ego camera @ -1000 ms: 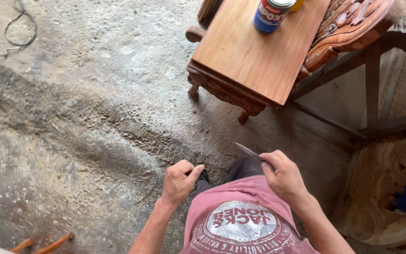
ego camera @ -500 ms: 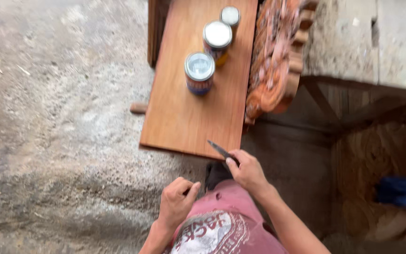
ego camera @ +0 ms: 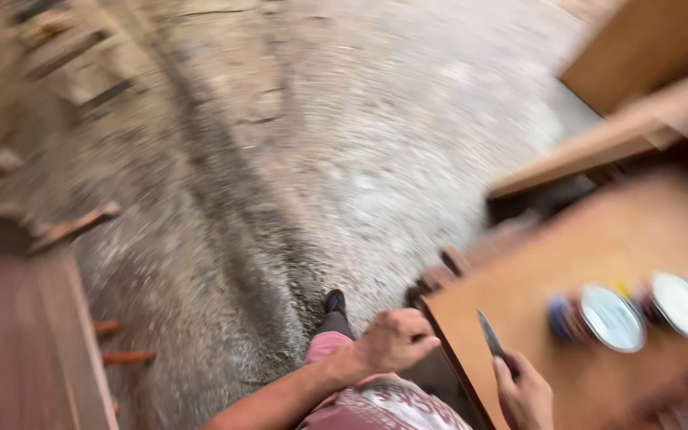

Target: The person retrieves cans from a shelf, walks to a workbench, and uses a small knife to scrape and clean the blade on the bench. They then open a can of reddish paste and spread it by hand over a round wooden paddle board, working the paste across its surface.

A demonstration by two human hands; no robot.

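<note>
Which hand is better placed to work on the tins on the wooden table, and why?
Probably the right hand: it holds a thin blade over the wooden table, with the nearest tin just beyond the tip. The left hand is a loose fist off the table's edge, holding nothing visible.

Smooth wooden table (ego camera: 599, 239), rough concrete floor (ego camera: 320, 143) (gritty), metal blade (ego camera: 490, 335)

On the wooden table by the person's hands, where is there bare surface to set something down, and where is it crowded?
The wooden table is bare across its middle and far side, from the near-left corner by the blade in the right hand up towards the far edge. It is crowded along the right, where the tins stand in a row. The left hand is off the table; blur hides detail.
</note>
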